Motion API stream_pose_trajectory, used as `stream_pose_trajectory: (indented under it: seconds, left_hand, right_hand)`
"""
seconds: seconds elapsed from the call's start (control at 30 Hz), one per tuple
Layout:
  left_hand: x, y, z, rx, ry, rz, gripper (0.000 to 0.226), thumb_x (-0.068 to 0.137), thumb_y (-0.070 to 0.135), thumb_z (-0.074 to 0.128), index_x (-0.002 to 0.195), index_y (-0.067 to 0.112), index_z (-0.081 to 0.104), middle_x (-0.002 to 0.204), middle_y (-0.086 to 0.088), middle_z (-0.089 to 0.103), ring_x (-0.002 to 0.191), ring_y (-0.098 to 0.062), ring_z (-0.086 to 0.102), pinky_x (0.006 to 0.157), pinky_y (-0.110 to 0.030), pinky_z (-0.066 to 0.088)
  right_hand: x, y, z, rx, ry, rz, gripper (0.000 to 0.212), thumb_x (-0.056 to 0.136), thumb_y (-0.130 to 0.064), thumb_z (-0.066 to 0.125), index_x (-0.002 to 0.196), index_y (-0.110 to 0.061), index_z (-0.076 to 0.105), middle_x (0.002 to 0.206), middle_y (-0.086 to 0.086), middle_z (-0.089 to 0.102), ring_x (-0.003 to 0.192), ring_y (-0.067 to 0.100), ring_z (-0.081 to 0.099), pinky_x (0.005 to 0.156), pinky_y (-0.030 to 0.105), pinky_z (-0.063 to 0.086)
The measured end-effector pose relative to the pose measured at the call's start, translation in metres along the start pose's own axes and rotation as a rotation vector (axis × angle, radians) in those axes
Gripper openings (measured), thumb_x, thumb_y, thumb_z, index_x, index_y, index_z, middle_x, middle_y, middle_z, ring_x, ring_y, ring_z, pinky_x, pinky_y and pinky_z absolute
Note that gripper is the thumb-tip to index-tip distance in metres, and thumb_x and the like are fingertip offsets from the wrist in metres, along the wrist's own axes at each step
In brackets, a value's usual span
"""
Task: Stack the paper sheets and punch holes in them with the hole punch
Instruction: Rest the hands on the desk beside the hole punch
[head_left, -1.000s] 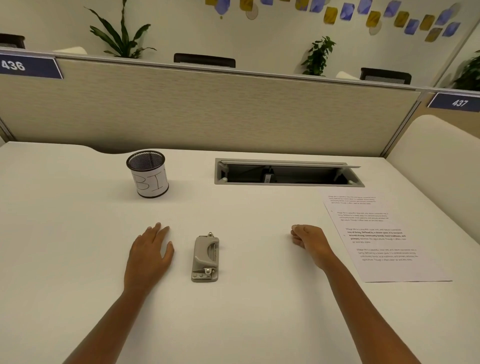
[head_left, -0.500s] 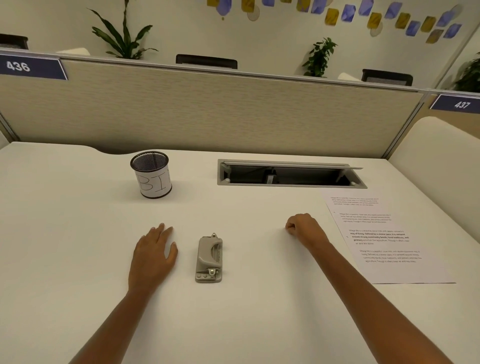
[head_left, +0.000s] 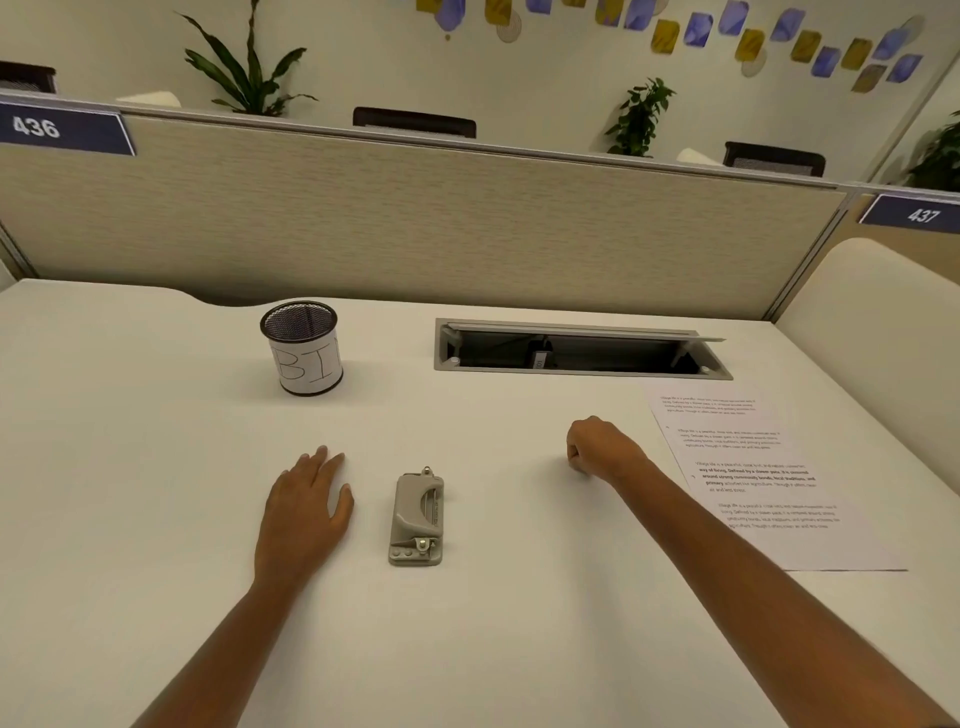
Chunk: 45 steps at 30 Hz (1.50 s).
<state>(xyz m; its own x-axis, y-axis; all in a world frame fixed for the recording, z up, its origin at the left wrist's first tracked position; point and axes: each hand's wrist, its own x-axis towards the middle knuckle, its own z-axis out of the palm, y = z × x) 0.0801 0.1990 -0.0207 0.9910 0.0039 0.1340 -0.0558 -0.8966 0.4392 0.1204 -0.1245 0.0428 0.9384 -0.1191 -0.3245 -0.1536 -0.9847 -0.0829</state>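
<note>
Paper sheets (head_left: 769, 473), printed with short blocks of text, lie flat at the right side of a white desk (head_left: 156, 467), their long axis running away from the person and slanting slightly right. They sit just beside the right hand (head_left: 597, 449), which rests on the desk curled into a loose fist that grips nothing; that hand is plainly the nearer one for gathering them. Whether the pile holds one sheet or several cannot be told. A grey hole punch (head_left: 417, 517) stands untouched between the hands, its long axis also pointing away, close to the left hand (head_left: 306, 506), which lies flat, palm down, with fingers spread. Near the back, a mesh pen cup (head_left: 304, 345) wears a paper wrap hand-lettered "BI"; beside it is an open cable tray (head_left: 582, 348). Partition plates read "436" (head_left: 62, 127) and "437" (head_left: 917, 213). The sheets' print is too small to read. Stacking appears not yet begun.
</note>
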Motion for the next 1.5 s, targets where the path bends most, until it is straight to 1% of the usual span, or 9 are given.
stream_pose_trajectory:
  seconds: [0.2,0.37,0.7,0.8,0.9,1.07,1.2,1.4,1.5]
  left_hand:
    - [0.0,0.0,0.0,-0.003,0.005,-0.003,0.043,0.089,0.015,0.052,0.131,0.008,0.047,0.144,-0.014,0.043,0.134,-0.03,0.038,0.113,-0.045,0.029]
    - [0.0,0.001,0.001,-0.005,0.013,-0.006,0.043,0.088,0.014,0.053,0.13,0.008,0.048,0.144,-0.014,0.043,0.134,-0.031,0.038,0.113,-0.045,0.028]
    - [-0.003,0.002,-0.002,0.003,-0.006,-0.007,0.054,0.084,0.032,0.035,0.131,0.009,0.047,0.145,-0.013,0.042,0.135,-0.03,0.036,0.113,-0.044,0.026]
    - [-0.003,0.003,-0.003,0.006,-0.013,-0.012,0.052,0.085,0.031,0.035,0.132,0.009,0.046,0.145,-0.013,0.041,0.136,-0.029,0.036,0.115,-0.044,0.026]
    - [-0.003,0.003,-0.004,-0.001,-0.018,-0.014,0.057,0.081,0.032,0.033,0.13,0.009,0.048,0.144,-0.014,0.043,0.134,-0.03,0.038,0.113,-0.044,0.028]
    - [-0.003,0.003,-0.003,-0.007,-0.011,-0.023,0.049,0.085,0.029,0.041,0.129,0.008,0.05,0.142,-0.014,0.046,0.132,-0.031,0.041,0.111,-0.046,0.031]
    - [-0.003,0.002,-0.003,-0.005,-0.018,-0.02,0.054,0.082,0.031,0.035,0.129,0.009,0.049,0.142,-0.013,0.045,0.132,-0.031,0.04,0.111,-0.044,0.029]
    - [-0.001,-0.001,-0.001,-0.001,-0.046,-0.021,0.051,0.087,0.031,0.036,0.133,0.011,0.044,0.147,-0.011,0.04,0.137,-0.028,0.033,0.115,-0.043,0.025]
    - [0.0,-0.001,-0.001,0.012,-0.048,-0.015,0.062,0.08,0.036,0.026,0.135,0.013,0.041,0.149,-0.009,0.036,0.139,-0.025,0.03,0.116,-0.039,0.021]
  right_hand:
    - [0.001,0.0,-0.001,-0.036,0.003,-0.019,0.024,0.089,-0.005,0.055,0.111,0.001,0.061,0.116,0.017,0.064,0.099,0.029,0.063,0.079,0.028,0.045]
    - [0.003,-0.002,-0.001,-0.047,0.009,-0.017,0.026,0.087,-0.005,0.057,0.112,0.001,0.059,0.117,0.017,0.062,0.104,0.03,0.062,0.075,0.026,0.041]
    - [0.006,0.0,0.007,-0.065,0.027,-0.003,0.028,0.086,-0.013,0.061,0.111,0.0,0.058,0.114,0.015,0.063,0.079,0.02,0.051,0.072,0.023,0.036]
    - [0.007,0.001,0.009,-0.077,0.024,-0.008,0.029,0.085,-0.015,0.061,0.111,-0.001,0.057,0.113,0.015,0.062,0.081,0.021,0.052,0.072,0.023,0.036]
    - [0.006,0.002,0.01,-0.076,0.011,-0.003,0.028,0.085,-0.015,0.06,0.109,-0.001,0.058,0.099,0.012,0.06,0.08,0.02,0.05,0.069,0.023,0.037]
    - [0.0,0.003,0.011,-0.007,0.002,0.007,0.009,0.084,-0.015,0.055,0.086,-0.009,0.049,0.066,-0.003,0.037,0.074,0.017,0.047,0.048,0.017,0.026]
    - [-0.006,0.012,0.023,0.285,0.057,0.016,0.022,0.079,-0.007,0.052,0.06,-0.01,0.041,0.069,0.006,0.047,0.056,0.014,0.038,0.048,0.019,0.025]
    - [-0.022,-0.002,0.027,1.187,0.066,0.045,0.033,0.086,-0.003,0.05,0.055,-0.012,0.045,0.06,0.002,0.046,0.055,0.014,0.044,0.05,0.019,0.04]
    - [-0.021,-0.025,0.021,1.468,-0.021,0.04,0.023,0.091,-0.008,0.048,0.069,-0.009,0.055,0.067,0.003,0.052,0.061,0.012,0.049,0.052,0.016,0.05]
